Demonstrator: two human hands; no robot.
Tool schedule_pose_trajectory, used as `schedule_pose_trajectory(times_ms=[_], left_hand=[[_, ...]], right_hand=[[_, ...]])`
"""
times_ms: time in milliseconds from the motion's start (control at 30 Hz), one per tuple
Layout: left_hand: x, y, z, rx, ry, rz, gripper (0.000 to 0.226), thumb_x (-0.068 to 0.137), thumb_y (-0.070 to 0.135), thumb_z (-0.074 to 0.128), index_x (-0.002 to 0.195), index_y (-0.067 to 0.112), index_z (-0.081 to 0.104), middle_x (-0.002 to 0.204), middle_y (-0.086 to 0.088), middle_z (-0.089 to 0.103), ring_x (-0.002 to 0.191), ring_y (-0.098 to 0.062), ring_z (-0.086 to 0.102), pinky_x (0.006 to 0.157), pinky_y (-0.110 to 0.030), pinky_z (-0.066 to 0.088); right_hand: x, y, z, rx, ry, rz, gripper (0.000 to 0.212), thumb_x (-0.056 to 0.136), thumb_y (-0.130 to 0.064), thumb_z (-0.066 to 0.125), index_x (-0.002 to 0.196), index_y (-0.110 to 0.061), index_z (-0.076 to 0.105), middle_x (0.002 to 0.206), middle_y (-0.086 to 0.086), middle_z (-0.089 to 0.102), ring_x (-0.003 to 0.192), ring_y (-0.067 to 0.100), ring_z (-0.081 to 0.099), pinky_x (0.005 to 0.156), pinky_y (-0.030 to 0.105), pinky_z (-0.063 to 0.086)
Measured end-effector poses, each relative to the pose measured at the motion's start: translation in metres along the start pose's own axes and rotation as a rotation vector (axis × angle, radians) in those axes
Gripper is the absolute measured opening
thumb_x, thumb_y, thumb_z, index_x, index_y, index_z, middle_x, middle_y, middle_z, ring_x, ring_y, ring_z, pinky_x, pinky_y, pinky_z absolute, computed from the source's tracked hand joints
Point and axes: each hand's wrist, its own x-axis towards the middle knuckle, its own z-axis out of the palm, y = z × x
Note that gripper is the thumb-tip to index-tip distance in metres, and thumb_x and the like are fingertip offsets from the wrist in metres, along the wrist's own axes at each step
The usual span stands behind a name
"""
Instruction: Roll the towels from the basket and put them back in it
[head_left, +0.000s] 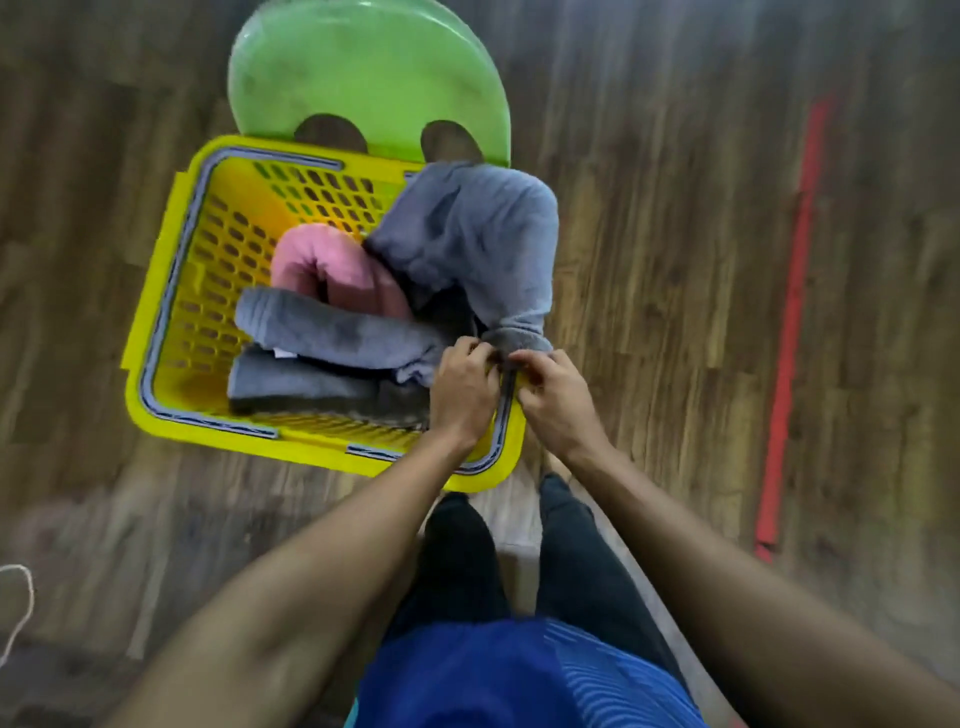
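Observation:
A yellow perforated basket (171, 291) with a grey rim band stands on a wooden floor. Inside lie a pink rolled towel (332, 270), a grey rolled towel (332, 327) and a darker grey one (311, 387) beneath it. A loose blue-grey towel (478, 234) is draped over the basket's right side. My left hand (462, 389) and my right hand (553, 397) both pinch the near edge of this loose towel at the basket's near right corner, fingers curled on the cloth.
A green plastic stool (363, 67) stands just beyond the basket. A red strip (789, 322) runs along the floor at the right. My legs and blue shirt fill the bottom centre. A white cord (21, 608) lies at the lower left.

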Motion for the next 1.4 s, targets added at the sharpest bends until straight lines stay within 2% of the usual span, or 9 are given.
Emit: schedule_pose_trajectory(times_ms=[200, 400, 667, 800, 900, 1033, 1167, 1300, 1400], left_hand=[[0.0, 0.013, 0.001, -0.057, 0.022, -0.018, 0.02, 0.082, 0.017, 0.044, 0.084, 0.008, 0.062, 0.089, -0.013, 0.061, 0.085, -0.034, 0.055, 0.073, -0.047, 0.046], [0.0, 0.021, -0.022, -0.269, -0.075, -0.049, 0.007, 0.09, 0.015, 0.046, 0.085, 0.011, 0.05, 0.071, -0.003, 0.057, 0.07, -0.024, 0.053, 0.064, -0.038, 0.041], [0.002, 0.041, -0.054, -0.27, -0.136, 0.243, 0.004, 0.091, 0.006, 0.053, 0.087, 0.007, 0.054, 0.084, -0.006, 0.054, 0.081, -0.022, 0.053, 0.075, -0.036, 0.043], [0.012, 0.063, -0.079, -0.178, -0.094, 0.376, 0.005, 0.091, 0.016, 0.053, 0.086, 0.016, 0.052, 0.082, 0.002, 0.055, 0.081, -0.021, 0.053, 0.075, -0.042, 0.043], [0.019, 0.076, -0.094, -0.128, -0.112, 0.429, 0.008, 0.092, 0.019, 0.051, 0.086, 0.014, 0.052, 0.079, -0.001, 0.059, 0.077, -0.025, 0.058, 0.07, -0.045, 0.044], [0.025, 0.101, -0.116, -0.235, -0.117, 0.446, 0.012, 0.094, 0.021, 0.053, 0.084, 0.014, 0.053, 0.073, 0.003, 0.058, 0.071, -0.015, 0.057, 0.066, -0.034, 0.047], [0.032, 0.12, -0.137, -0.23, -0.098, 0.486, 0.018, 0.094, 0.025, 0.058, 0.08, 0.015, 0.056, 0.066, 0.003, 0.056, 0.061, -0.006, 0.048, 0.061, -0.028, 0.041], [0.03, 0.118, -0.141, -0.308, -0.108, 0.443, 0.029, 0.095, 0.023, 0.058, 0.068, 0.023, 0.048, 0.06, 0.01, 0.046, 0.06, -0.001, 0.042, 0.059, -0.023, 0.036], [0.028, 0.12, -0.146, -0.475, -0.013, 0.351, 0.028, 0.096, 0.015, 0.057, 0.069, 0.023, 0.055, 0.064, 0.01, 0.054, 0.064, 0.001, 0.047, 0.065, -0.024, 0.04]], right_hand=[[0.011, 0.007, -0.021, -0.139, -0.223, -0.033, 0.05, 0.082, -0.003, 0.056, 0.129, -0.018, 0.061, 0.118, 0.012, 0.056, 0.113, 0.029, 0.056, 0.103, 0.038, 0.043], [0.019, 0.005, -0.03, -0.18, -0.237, -0.021, 0.041, 0.084, -0.014, 0.06, 0.124, -0.023, 0.063, 0.114, 0.007, 0.055, 0.112, 0.025, 0.054, 0.1, 0.04, 0.046], [0.021, -0.015, -0.036, -0.015, -0.054, -0.118, 0.006, 0.087, -0.016, 0.066, 0.093, -0.015, 0.068, 0.088, -0.004, 0.062, 0.084, 0.012, 0.06, 0.075, 0.03, 0.05], [0.015, -0.033, -0.067, 0.182, 0.0, -0.139, 0.016, 0.09, -0.01, 0.062, 0.092, -0.025, 0.068, 0.08, -0.007, 0.067, 0.075, 0.004, 0.062, 0.07, 0.018, 0.049], [0.011, -0.046, -0.092, 0.189, 0.003, -0.168, 0.008, 0.093, -0.012, 0.061, 0.092, -0.017, 0.067, 0.079, 0.001, 0.066, 0.071, 0.003, 0.061, 0.064, 0.016, 0.048], [0.011, -0.069, -0.118, 0.193, 0.048, -0.256, 0.009, 0.094, -0.016, 0.061, 0.088, -0.011, 0.066, 0.076, 0.004, 0.065, 0.069, 0.003, 0.06, 0.06, 0.015, 0.046], [0.019, -0.091, -0.139, 0.226, 0.131, -0.322, 0.012, 0.093, -0.017, 0.06, 0.088, -0.009, 0.067, 0.08, 0.006, 0.067, 0.079, 0.02, 0.064, 0.069, 0.034, 0.051], [0.022, -0.108, -0.157, 0.23, 0.184, -0.391, 0.011, 0.095, -0.016, 0.057, 0.09, -0.012, 0.067, 0.083, 0.001, 0.066, 0.079, 0.01, 0.062, 0.068, 0.018, 0.049], [0.026, -0.1, -0.171, 0.215, 0.262, -0.372, 0.011, 0.095, -0.018, 0.057, 0.092, -0.012, 0.066, 0.086, 0.002, 0.066, 0.08, 0.006, 0.06, 0.067, 0.013, 0.046]])
